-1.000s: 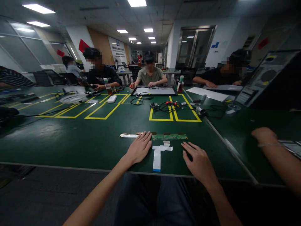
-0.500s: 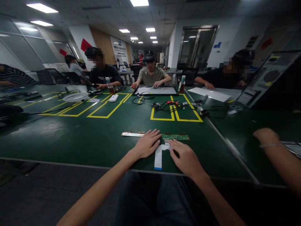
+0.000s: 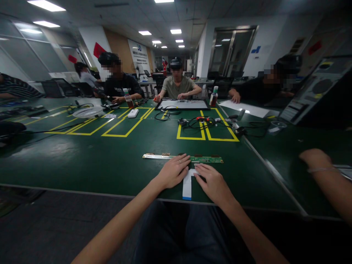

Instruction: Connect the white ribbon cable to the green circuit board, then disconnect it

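A long, thin green circuit board (image 3: 207,160) lies flat on the table in front of me, its left part bearing a silvery-white strip. My left hand (image 3: 175,170) rests across the board's middle with its fingers stretched out flat and hides part of it; its thumb is beside the ribbon cable. An L-shaped white flat ribbon cable (image 3: 187,186) with a blue end lies just below the board. At the cable's upper right end, my right hand (image 3: 213,181) has its thumb and fingertips closed on it, close to the board's lower edge. The fingers partly hide the cable's tip.
The green table (image 3: 90,165) carries yellow tape outlines. Black cables with a red-handled tool (image 3: 202,119) lie beyond the board. A metal strip (image 3: 272,170) runs along a table seam at right. Another person's arm (image 3: 319,165) rests at far right; several people sit across.
My right hand has shifted slightly left along the cable, closer to my left hand. The board and cable appear slightly displaced as the view tilts. At right, a co-worker's hand has moved left.
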A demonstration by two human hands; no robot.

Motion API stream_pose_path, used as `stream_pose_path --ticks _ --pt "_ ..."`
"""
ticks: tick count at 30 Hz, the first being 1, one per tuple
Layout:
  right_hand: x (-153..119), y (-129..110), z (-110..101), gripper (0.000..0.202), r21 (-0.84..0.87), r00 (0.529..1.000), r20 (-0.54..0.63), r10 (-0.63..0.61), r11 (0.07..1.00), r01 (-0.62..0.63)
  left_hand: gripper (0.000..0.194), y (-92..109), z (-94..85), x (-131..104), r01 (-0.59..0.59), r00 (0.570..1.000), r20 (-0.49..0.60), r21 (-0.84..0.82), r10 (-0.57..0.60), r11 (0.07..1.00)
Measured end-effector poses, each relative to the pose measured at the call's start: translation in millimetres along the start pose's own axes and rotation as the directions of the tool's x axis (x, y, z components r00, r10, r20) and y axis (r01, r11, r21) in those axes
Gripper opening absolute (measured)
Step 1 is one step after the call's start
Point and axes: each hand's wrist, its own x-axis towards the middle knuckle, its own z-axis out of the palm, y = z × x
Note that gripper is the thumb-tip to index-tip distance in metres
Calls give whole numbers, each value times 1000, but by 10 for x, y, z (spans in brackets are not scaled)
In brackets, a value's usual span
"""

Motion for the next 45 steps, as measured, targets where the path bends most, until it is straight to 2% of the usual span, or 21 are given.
stream_pose_path --ticks 13,20,29,45 --pt "37 -75 -40 38 -76 997 56 -57 995 61 48 6 39 -18 3 1000 22 -22 -2 1000" --pt "53 -102 -67 39 -66 997 67 -45 997 49 48 -1 31 -15 9 998 69 -50 -6 999" --pt "62 -91 -59 41 -61 997 71 -42 997 46 48 21 5 -15 20 998 56 -46 -18 999" --pt "55 -139 -86 43 -152 990 144 0 988 22 54 7 -44 -12 -5 992 123 -41 10 999"
